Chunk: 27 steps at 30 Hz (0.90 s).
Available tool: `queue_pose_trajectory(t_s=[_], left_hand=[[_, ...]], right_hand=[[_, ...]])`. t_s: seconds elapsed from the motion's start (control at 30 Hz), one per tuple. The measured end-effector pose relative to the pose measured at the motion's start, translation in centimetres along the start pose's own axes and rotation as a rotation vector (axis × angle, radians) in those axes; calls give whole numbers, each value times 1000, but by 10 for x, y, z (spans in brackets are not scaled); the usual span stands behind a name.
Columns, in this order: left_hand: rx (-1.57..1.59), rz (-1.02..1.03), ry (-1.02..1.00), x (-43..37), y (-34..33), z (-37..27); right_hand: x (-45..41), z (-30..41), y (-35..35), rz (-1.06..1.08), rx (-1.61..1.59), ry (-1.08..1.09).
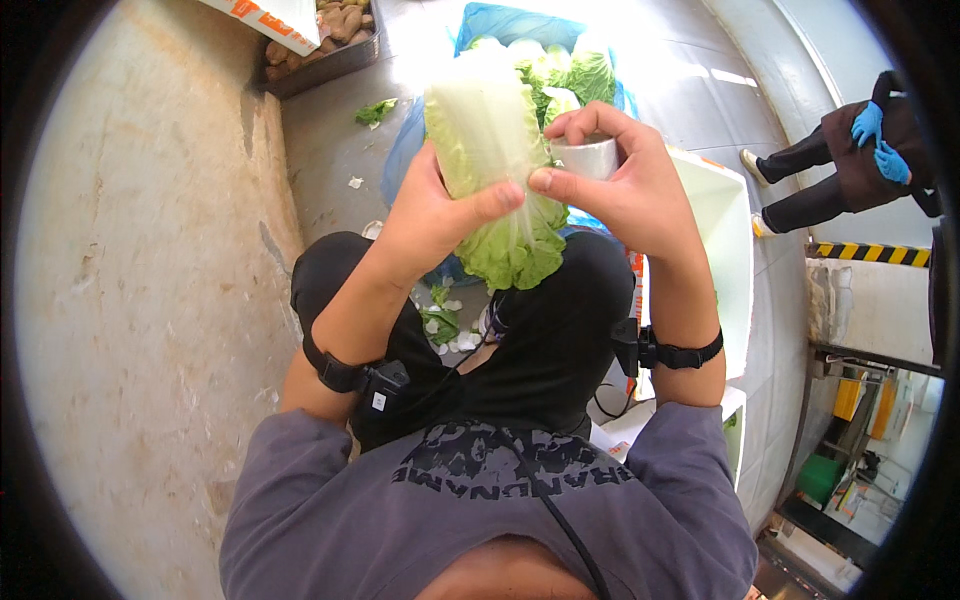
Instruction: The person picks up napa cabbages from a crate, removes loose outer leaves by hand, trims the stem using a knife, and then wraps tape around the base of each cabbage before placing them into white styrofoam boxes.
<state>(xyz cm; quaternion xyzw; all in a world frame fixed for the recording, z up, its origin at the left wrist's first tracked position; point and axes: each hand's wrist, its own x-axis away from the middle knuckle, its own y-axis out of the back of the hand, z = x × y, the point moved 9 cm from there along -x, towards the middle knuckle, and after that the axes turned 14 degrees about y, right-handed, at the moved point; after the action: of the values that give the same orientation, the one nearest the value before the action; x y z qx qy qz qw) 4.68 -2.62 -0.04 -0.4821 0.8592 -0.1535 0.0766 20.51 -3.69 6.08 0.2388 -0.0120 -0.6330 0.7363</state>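
A napa cabbage [487, 127] is held up over my knees, its leafy green end towards me and its pale end away. My left hand [457, 206] grips it from the left side, thumb across the front. My right hand [611, 172] is at the cabbage's right edge, its thumb tip touching the leaves and its fingers curled around a roll of clear tape or film [589, 156]. Beyond the cabbage, several more napa cabbages [592, 71] lie in a container lined with a blue plastic bag [517, 21].
A white foam box [731, 247] stands at my right. At the upper left is a dark crate [322, 69] of brown root vegetables. Leaf scraps [442, 326] lie between my feet. A wall [157, 300] rises at left. A person with blue gloves [870, 124] stands at right.
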Motion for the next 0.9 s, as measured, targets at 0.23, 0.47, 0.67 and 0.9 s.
queue_pose_trajectory(t_s=[0.23, 0.47, 0.67, 0.9], left_hand=[[302, 84, 147, -5, -2, 10], [418, 289, 192, 1, -13, 20], [288, 254, 176, -9, -8, 20], [239, 184, 159, -13, -9, 22]], right_hand=[[-16, 7, 14, -39, -83, 77], [-22, -19, 4, 66, -251, 29], [-13, -31, 2, 101, -425, -77], [-10, -14, -2, 251, 213, 90]])
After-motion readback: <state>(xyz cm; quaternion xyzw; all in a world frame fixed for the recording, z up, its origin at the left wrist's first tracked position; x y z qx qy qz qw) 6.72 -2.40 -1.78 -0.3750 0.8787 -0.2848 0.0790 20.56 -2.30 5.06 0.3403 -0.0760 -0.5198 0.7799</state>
